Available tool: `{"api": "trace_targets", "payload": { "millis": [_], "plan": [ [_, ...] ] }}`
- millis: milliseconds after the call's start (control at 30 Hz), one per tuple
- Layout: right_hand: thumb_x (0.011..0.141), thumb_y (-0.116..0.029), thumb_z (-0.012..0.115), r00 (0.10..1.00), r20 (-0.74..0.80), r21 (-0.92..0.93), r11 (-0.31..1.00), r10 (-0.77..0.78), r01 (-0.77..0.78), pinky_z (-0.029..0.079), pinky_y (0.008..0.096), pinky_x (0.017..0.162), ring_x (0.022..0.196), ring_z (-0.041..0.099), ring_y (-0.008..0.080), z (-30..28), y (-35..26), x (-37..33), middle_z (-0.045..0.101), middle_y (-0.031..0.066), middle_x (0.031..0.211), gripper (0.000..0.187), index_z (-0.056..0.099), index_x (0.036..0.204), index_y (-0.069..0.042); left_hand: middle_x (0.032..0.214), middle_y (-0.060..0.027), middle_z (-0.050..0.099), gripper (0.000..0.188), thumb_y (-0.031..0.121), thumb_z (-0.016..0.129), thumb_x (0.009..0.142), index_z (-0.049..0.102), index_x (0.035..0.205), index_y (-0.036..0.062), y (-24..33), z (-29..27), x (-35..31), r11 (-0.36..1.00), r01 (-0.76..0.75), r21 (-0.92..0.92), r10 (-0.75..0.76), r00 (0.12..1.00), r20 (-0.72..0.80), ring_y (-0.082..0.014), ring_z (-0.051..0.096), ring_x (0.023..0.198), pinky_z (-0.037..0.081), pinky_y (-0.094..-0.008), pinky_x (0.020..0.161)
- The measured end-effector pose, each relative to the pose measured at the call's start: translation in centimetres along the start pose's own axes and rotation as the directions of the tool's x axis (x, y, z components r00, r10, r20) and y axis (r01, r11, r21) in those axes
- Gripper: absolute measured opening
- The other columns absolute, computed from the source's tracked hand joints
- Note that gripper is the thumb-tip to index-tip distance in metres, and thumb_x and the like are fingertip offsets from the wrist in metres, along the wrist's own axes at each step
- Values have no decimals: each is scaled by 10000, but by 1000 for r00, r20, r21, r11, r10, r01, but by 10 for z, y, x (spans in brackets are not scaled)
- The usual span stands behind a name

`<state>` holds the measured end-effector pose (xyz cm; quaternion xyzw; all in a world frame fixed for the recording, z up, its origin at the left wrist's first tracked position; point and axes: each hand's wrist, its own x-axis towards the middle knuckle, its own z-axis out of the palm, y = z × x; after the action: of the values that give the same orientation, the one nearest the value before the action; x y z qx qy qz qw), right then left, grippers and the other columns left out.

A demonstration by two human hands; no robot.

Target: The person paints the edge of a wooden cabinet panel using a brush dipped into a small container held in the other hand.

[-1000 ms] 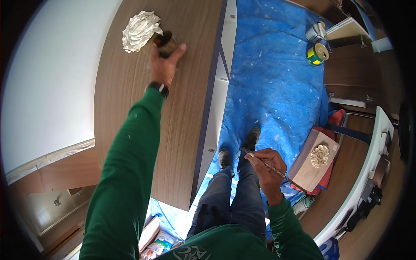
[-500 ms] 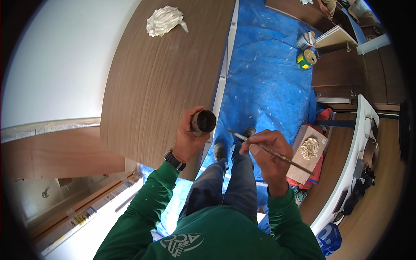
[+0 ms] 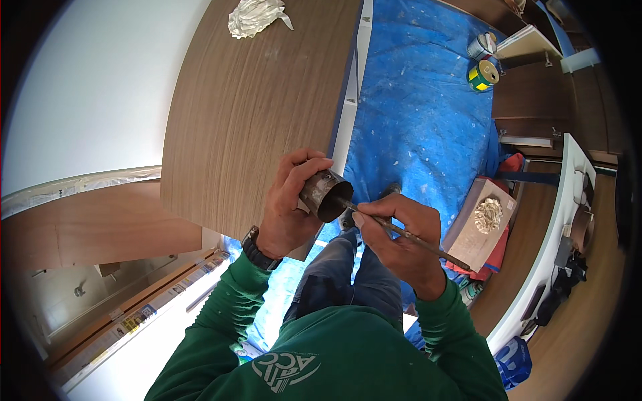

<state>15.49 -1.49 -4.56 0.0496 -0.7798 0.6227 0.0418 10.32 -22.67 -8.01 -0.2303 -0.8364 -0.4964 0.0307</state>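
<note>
My left hand (image 3: 289, 207) is wrapped around a small dark, stained can (image 3: 319, 190), tilted with its mouth turned to the right. In my right hand (image 3: 404, 240) a thin paintbrush (image 3: 428, 247) is pinched near its front end. The brush tip reaches into the can's mouth, so the bristles are hidden; what the can holds inside is too dark to make out. Beneath my left hand lies the edge of a brown wood-grain panel (image 3: 254, 113). A crumpled whitish cloth or wad (image 3: 257, 17) rests on the panel's far end.
Blue sheeting (image 3: 421, 113) covers the floor. On it stand a green and yellow tin (image 3: 483, 75) and a grey paint tin (image 3: 481, 47). To my right, a box (image 3: 478, 224) carries another crumpled wad (image 3: 488, 215). A white-edged board (image 3: 568, 200) with dark items stands beyond.
The can has tipped over to the right. My right hand has come left, bringing the brush tip from beside the can into its mouth.
</note>
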Motion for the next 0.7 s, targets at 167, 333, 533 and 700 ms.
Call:
{"api": "trace_targets", "payload": {
  "millis": [167, 333, 533, 700],
  "plan": [
    [872, 7, 776, 999, 36, 2, 1000, 28, -28, 560, 303, 592, 686, 753, 205, 0, -4, -2, 750, 128, 842, 100, 741, 965, 11, 1330, -134, 567, 745, -36, 925, 664, 623, 1328, 117, 5, 3, -2, 1000, -3, 0, 3, 999, 46, -324, 659, 1172, 592, -394, 914],
    [863, 13, 778, 999, 38, -29, 1000, 7, -5, 563, 324, 591, 683, 752, 235, 0, -2, -8, 738, 132, 839, 111, 719, 957, 8, 1329, -130, 571, 734, -49, 911, 669, 630, 1324, 127, 12, 6, -5, 999, -12, 36, 9, 998, 65, -324, 661, 1171, 593, -401, 911],
    [832, 8, 791, 1000, 11, -32, 999, 6, -6, 561, 344, 603, 701, 743, 277, 2, 1, -15, 728, 140, 833, 133, 704, 932, -5, 1327, -131, 576, 722, -61, 892, 676, 633, 1324, 125, 15, 7, -10, 998, -14, 55, 9, 996, 87, -330, 662, 1170, 593, -405, 908],
    [829, -9, 786, 999, 15, -58, 997, 42, -41, 556, 346, 599, 691, 735, 288, 0, 0, -17, 725, 140, 827, 125, 701, 921, -13, 1328, -135, 573, 716, -63, 885, 684, 630, 1327, 121, 10, 9, -13, 998, -11, 66, 5, 996, 90, -336, 661, 1170, 593, -406, 912]
  ]
}}
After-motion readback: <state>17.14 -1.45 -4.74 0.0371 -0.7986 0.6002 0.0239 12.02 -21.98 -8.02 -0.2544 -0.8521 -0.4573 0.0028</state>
